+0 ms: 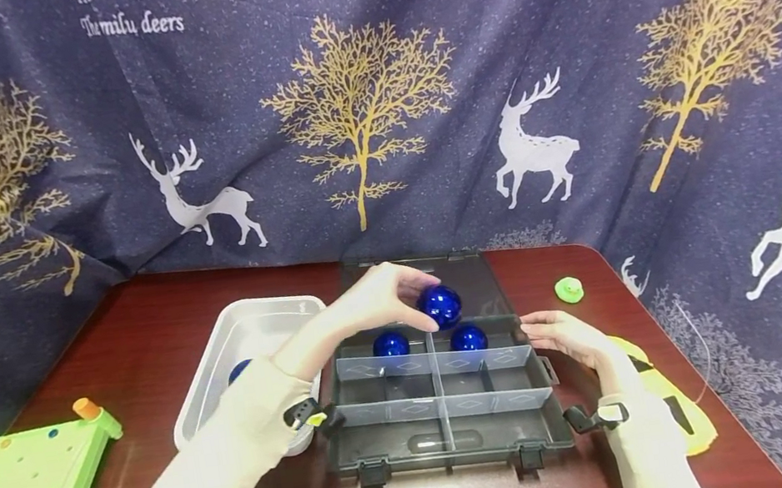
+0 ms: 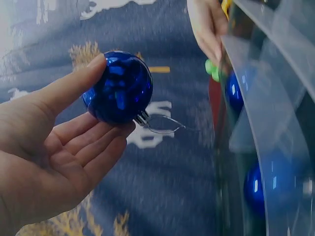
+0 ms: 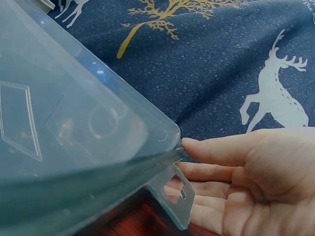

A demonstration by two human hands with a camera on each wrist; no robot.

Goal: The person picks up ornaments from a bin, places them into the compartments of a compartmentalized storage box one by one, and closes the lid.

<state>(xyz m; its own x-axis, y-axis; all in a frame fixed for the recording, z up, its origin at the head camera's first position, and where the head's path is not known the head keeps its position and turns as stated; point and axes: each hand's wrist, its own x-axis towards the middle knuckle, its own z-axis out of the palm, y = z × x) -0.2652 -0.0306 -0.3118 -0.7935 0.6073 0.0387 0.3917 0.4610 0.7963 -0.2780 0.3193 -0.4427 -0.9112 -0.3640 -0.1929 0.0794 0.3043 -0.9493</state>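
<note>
Head view: left of the left hand [image 1: 386,299], its sleeve [image 1: 251,421] mostly hides a blue item [image 1: 238,371] in the white tray [image 1: 258,319]. That hand pinches a glossy, round blue ball [image 1: 440,307], silver-capped with a looped thread, above the compartment case [image 1: 502,426]. The right hand [image 1: 568,338] grips the case's side rim, some fingertips obscured.

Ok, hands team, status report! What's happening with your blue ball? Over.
Left hand holding blue ball above case. Right hand holding case's right edge. Maybe in the way: two more blue balls in its far row.
</note>
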